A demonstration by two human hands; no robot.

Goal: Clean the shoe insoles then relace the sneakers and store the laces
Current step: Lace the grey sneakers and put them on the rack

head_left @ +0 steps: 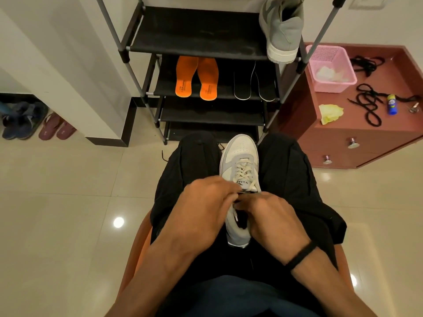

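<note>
Both hands at the sneaker's top eyelets

Left hand [210,197] and right hand [267,213] meet at frame centre over the sneaker [240,170] lying between the knees, fingers curled, seemingly pinching the white lace [243,171] near the tongue. Soft, light lace, likely slippery; best held close to its tip. At the upper middle, orange insoles [196,78] sit on the rack [196,42] with a second sneaker [282,28] above; black laces [368,104] lie on the pink worktop [357,124] at right, well apart
</note>
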